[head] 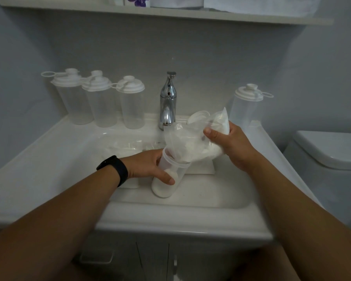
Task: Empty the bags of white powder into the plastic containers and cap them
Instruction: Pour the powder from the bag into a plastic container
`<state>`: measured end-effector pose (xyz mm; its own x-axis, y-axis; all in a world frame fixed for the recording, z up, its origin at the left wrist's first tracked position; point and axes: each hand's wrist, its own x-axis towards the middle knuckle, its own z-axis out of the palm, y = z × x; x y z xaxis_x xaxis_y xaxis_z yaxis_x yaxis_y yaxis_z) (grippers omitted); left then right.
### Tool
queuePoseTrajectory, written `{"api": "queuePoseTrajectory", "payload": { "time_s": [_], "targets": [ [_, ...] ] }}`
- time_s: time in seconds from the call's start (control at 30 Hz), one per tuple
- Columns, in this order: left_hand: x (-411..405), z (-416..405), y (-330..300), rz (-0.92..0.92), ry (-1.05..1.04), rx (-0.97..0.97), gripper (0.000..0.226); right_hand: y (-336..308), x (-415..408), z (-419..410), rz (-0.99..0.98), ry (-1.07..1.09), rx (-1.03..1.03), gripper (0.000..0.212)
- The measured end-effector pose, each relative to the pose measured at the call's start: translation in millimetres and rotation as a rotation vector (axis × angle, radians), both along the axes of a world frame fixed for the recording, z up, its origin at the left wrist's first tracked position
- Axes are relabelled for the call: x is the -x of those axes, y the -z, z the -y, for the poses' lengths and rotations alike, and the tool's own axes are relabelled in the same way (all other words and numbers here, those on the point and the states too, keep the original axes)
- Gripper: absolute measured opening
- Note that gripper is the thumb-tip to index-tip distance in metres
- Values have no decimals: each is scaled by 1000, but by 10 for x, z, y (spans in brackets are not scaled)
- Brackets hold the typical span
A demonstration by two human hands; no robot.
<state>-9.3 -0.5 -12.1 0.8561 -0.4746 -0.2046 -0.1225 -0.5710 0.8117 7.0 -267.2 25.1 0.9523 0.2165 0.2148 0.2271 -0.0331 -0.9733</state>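
Two hands busy — left hand [150, 166] grips the container [166, 179], right hand [231, 142] squeezes the bag [188, 147].

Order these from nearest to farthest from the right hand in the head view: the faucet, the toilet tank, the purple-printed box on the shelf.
From the right hand:
1. Faucet, behind it to the left.
2. Toilet tank, at the right edge.
3. Purple-printed box, on the shelf above.
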Motion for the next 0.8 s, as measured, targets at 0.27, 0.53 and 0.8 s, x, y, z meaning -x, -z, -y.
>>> {"api": "queuePoseTrajectory", "payload": {
  "time_s": [0.27,0.53,0.8],
  "targets": [
    [-12,-8,14,2,7,0,70,14,-19,3,1,-3,5,49],
    [-26,-12,24,-8,10,8,66,-6,-2,-2,2,-12,1,41],
    [-23,-6,20,-1,17,8,64,0,-4,-8,13,-1,7,38]
  ]
}}
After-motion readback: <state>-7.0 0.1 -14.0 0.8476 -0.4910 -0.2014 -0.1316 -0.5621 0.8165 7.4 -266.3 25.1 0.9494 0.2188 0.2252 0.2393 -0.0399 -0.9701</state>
